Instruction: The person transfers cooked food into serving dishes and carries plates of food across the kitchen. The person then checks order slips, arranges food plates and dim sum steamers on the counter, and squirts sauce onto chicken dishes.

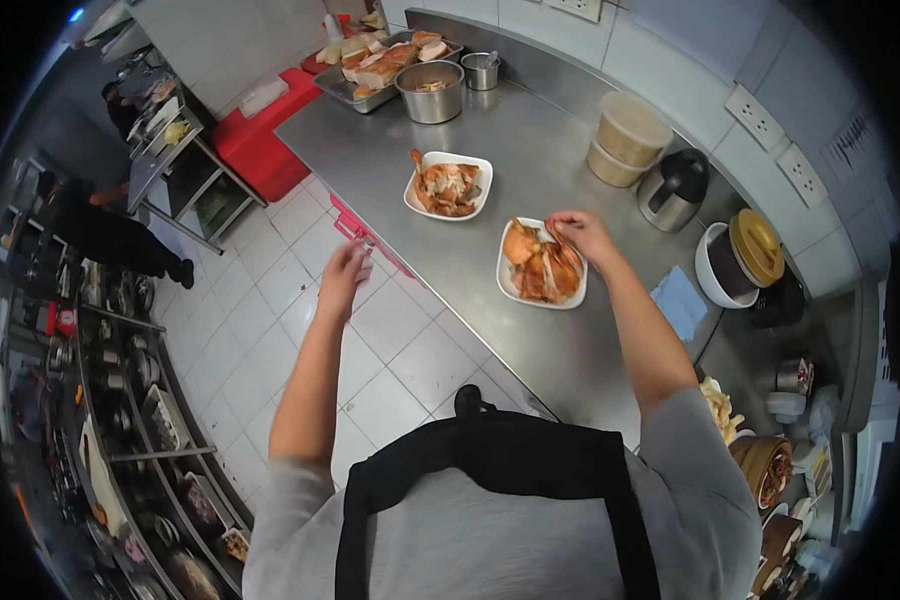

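My right hand (582, 236) is at the upper right rim of a white square bowl (507, 287), its fingers closed on a piece of browned roast chicken (555, 270). More glossy, reddish-brown chicken pieces lie in that bowl. Hanging in the air beyond the counter's edge, above the floor, is my left hand (343, 274); its fingers are loosely bent, slightly blurred, with nothing visible in them. A second white bowl (410, 205) of roast chicken pieces (447, 187) sits farther along the steel counter (370, 160).
At the counter's far end stand a metal pot (430, 100), a small metal cup (481, 72) and a tray of meat (365, 100). Stacked plastic tubs (625, 140), a kettle (673, 190) and a blue cloth (680, 303) are to the right. Other people (100, 225) stand at far left.
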Demonstrator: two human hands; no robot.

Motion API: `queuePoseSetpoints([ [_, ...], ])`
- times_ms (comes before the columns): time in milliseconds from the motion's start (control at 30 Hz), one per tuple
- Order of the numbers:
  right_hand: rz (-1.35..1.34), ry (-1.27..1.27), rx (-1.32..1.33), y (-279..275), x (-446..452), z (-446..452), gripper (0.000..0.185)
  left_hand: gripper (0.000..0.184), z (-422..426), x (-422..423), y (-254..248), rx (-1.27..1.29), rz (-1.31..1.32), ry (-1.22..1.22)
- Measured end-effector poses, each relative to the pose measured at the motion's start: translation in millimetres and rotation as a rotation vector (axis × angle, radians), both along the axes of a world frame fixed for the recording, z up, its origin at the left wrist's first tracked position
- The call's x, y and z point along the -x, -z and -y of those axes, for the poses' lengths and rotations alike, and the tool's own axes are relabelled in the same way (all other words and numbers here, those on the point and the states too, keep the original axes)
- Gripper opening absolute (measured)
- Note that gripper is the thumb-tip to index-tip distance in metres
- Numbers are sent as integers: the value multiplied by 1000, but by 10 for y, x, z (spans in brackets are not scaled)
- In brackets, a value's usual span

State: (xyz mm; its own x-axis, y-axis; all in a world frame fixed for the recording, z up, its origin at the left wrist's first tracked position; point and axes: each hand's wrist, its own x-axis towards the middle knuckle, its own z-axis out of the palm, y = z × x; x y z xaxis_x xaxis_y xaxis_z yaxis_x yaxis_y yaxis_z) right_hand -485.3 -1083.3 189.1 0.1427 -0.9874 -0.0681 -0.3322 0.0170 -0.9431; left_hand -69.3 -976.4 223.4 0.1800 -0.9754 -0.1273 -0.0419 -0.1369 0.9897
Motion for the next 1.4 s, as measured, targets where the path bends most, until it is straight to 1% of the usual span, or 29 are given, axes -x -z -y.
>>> queuePoseSetpoints([
  [33,23,-19,-19,-40,-8,-28,20,31,513,-66,87,63,141,61],
  [100,17,-53,-62,-175,-25,-64,22,31,1318,29,36,19,242,97],
  [167,8,-77,-99,-273,-22,-98,25,28,1940,142,154,10,232,121],
  [233,-4,-104,-118,-337,-20,-98,27,24,2280,270,186,-27,238,150],
  [267,6,-118,-125,-352,-11,-81,28,22,2392,318,209,-45,242,163],
  [367,27,-166,-153,-347,6,-57,29,15,2534,434,220,112,412,306],
  [433,16,-208,-179,-350,0,2,29,11,2535,494,209,164,579,319],
  [467,3,-245,-135,-323,-3,46,30,9,2516,544,210,193,658,327],
  [533,-28,-299,-60,-244,47,66,31,11,2546,497,292,202,638,329],
  [567,-6,-202,-74,-248,102,35,33,12,2571,443,337,207,626,334],
  [633,44,-12,-89,-264,176,-59,35,23,2486,279,377,172,404,294],
  [667,3,90,-193,-524,183,-219,42,29,2351,194,293,49,325,355],
  [767,132,22,-342,-337,620,-737,47,45,1920,13,217,-268,122,479],
  [833,324,-45,-447,-269,524,-1108,53,48,1740,20,283,-367,-91,555],
  [900,493,99,-565,-337,132,-1318,60,47,1682,130,217,-386,-216,570],
  [933,619,195,-475,-229,-56,-1336,61,47,1634,187,202,-400,-279,579],
  [967,740,290,-377,-97,-204,-1324,63,43,1602,209,256,-376,-269,529],
  [1033,650,395,-343,-72,-291,-1341,60,37,1619,246,405,-314,-255,464],
  [1067,616,337,-262,294,-255,-1380,57,32,1561,295,394,-289,-210,451],
  [1100,564,350,-298,223,-270,-1479,55,36,1442,384,314,-264,-212,429],
  [1133,640,438,-377,126,-311,-1595,54,34,1337,411,304,-214,-251,441],
  [1167,671,380,-311,323,-266,-1716,52,36,1191,462,210,-226,-216,417],
  [1200,739,356,-187,175,-279,-1914,52,37,1286,221,451,-214,-107,540],
  [1233,795,337,-175,106,-282,-2135,51,37,1137,187,464,-224,-82,461],
  [1267,826,365,-180,-137,-266,-2381,49,41,1067,62,518,-195,-33,532],
  [1300,879,349,-212,-299,-218,-2652,49,45,784,205,308,-223,-111,478],
  [1333,895,359,-197,-355,-181,-2955,49,45,521,335,186,-219,-129,468],
  [1367,945,352,-202,-529,-103,-3303,50,45,280,511,112,-224,-121,494],
  [1400,923,402,-204,-631,-21,-3665,51,45,1,665,41,-229,-108,527],
])
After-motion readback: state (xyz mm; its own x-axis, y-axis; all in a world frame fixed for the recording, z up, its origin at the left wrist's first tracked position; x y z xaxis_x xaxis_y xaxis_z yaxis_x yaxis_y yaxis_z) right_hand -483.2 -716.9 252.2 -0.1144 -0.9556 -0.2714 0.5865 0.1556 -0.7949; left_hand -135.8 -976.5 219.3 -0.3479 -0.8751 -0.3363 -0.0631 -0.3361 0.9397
